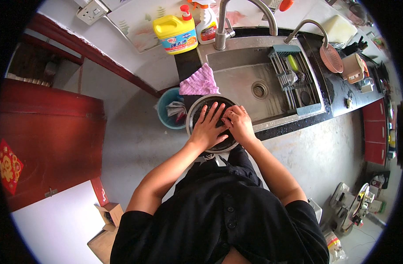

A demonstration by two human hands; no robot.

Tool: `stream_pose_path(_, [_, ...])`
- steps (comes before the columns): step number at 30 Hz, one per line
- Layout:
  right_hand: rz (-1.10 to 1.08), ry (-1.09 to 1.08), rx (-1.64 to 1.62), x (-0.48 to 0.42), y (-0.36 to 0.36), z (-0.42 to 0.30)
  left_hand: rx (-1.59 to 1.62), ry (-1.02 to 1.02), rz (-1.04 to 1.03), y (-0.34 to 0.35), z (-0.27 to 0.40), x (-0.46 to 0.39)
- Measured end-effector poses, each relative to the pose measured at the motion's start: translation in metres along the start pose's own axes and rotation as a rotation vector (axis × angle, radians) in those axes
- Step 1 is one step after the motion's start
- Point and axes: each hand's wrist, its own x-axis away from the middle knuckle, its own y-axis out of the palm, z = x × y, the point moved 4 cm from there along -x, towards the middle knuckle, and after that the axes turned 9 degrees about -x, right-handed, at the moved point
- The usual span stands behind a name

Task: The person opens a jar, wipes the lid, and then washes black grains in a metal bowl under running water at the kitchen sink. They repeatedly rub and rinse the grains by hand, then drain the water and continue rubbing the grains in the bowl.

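Note:
Below me is a round metal pan [229,141] with a pale rim and a dark inside, at the counter's front corner beside the sink. My left hand [208,124] lies over it, palm down with the fingers spread. Close by on the right, my right hand [239,121] is over the pan too, its fingers bent and flecked with dark bits. Whether those fingers pinch anything is hidden. A handle fitting [209,156] shows at the pan's near side. Just behind the pan, a pink cloth [200,81] hangs over the counter and sink edge.
The steel sink [236,71] has a tall faucet [220,38] and a drain rack [285,85] holding a green item. A yellow detergent jug [175,34] and a spray bottle [207,26] stand behind. A blue bin [162,114] sits left. Pink colander [331,59] is at right.

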Motion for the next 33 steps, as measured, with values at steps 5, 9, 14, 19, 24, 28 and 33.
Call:
stream_pose_path(5, [-0.110,-0.232,0.166,-0.005,0.026,0.007,0.058,0.004,-0.039,-0.004,-0.008,0.013])
stream_pose_path(9, [-0.248,-0.254,0.295,-0.004,0.041,0.012,0.040,0.000,-0.072,-0.007,-0.015,0.025])
stream_pose_path(14, [-0.299,-0.254,0.304,-0.003,0.048,0.020,0.067,0.077,-0.088,-0.011,-0.014,0.029])
stream_pose_path(19, [0.058,-0.097,-0.106,-0.012,-0.005,-0.013,0.171,0.155,0.065,-0.033,-0.008,0.023])
stream_pose_path(24, [0.016,0.234,-0.523,-0.012,-0.006,0.016,0.608,0.125,0.121,-0.043,-0.004,0.012])
stream_pose_path(28, [-0.061,0.364,-0.709,-0.006,0.001,0.013,1.844,-0.334,0.235,-0.027,-0.018,-0.001])
stream_pose_path(33, [0.192,0.345,-0.696,0.001,-0.030,-0.031,2.456,-0.485,0.258,-0.047,-0.026,0.002])
